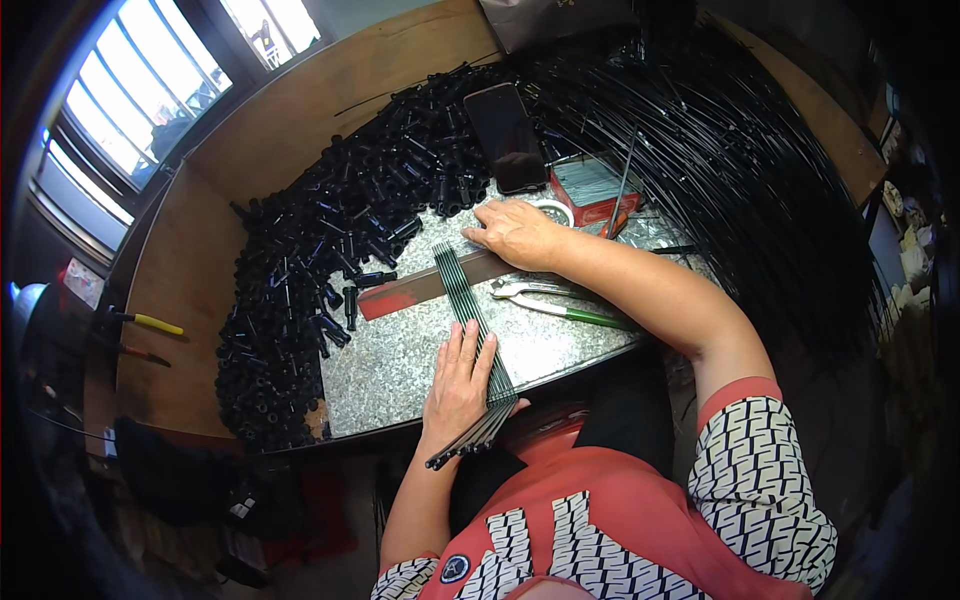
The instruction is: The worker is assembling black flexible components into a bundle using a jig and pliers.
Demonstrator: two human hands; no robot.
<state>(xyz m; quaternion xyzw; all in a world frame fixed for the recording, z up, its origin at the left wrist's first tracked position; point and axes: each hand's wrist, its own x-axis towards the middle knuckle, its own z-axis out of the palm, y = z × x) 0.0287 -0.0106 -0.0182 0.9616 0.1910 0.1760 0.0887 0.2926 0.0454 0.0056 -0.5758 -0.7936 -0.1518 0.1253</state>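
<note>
A row of thin dark rods (463, 290) lies side by side across a flat brown bar with a red end (390, 299). Past the table's front edge the row turns sharply and ends in dark tips. My left hand (457, 392) holds this row, fingers stretched flat on top and the thumb showing at its right side. Farther back, my right hand (515, 233) rests at the bar's rear edge beside a white ring (555, 211). Its thumb and forefinger point left, apart, with nothing visible between them. Green-handled pliers (560, 305) lie open just in front of it.
Black tubular pieces (400, 150) are heaped along the left and back. Long black rods (700, 150) pile up at the right. A phone (507, 140) leans at the back, near a red box (597, 190). A wooden board (165, 310) walls the left side; a yellow-handled tool (155, 323) hangs there.
</note>
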